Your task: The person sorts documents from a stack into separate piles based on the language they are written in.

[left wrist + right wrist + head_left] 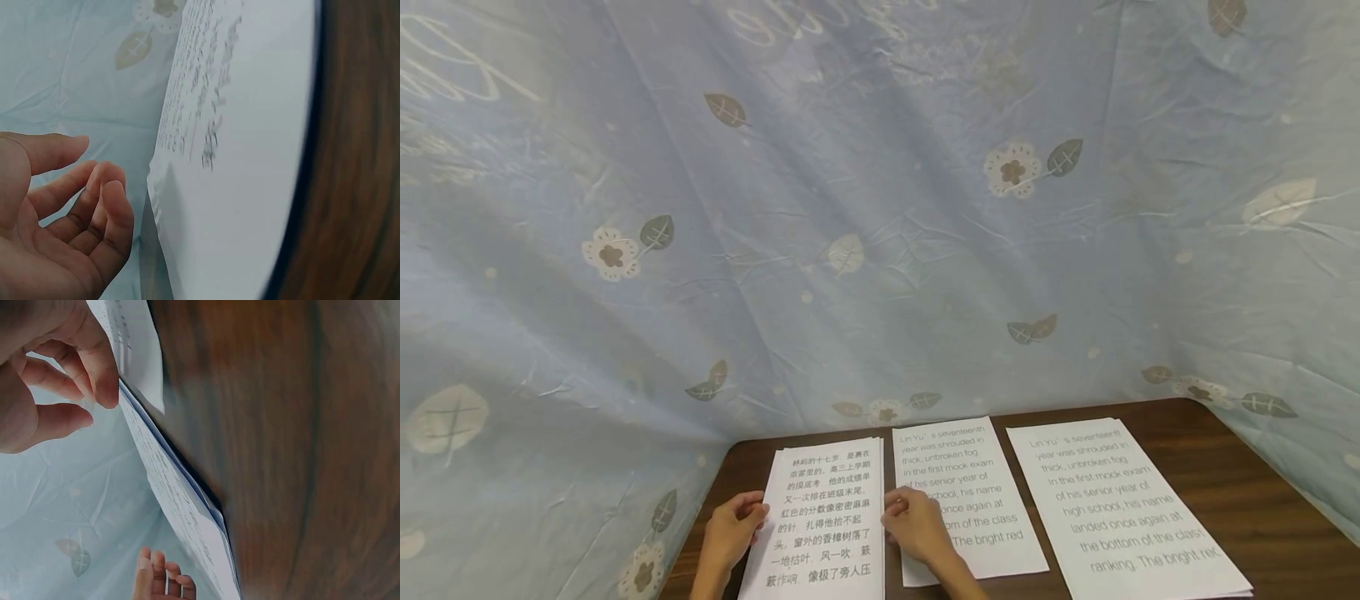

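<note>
A stack of paper sheets printed with Chinese characters lies at the left of the table, its edges slightly uneven. My left hand is at the stack's left edge; the left wrist view shows its fingers loosely bent, thumb apart from them, nothing held. Beside the stack's right edge is my right hand, hovering over part of the middle English-printed paper. In the right wrist view, a gap shows between its thumb and fingers, close to the paper edges. Whether the fingertips touch the stack I cannot tell.
A further stack of English-printed paper lies to the right, with several sheets slightly fanned. Dark wood-grain table shows around the papers. Behind and at the sides hangs a pale blue cloth with leaf and flower prints.
</note>
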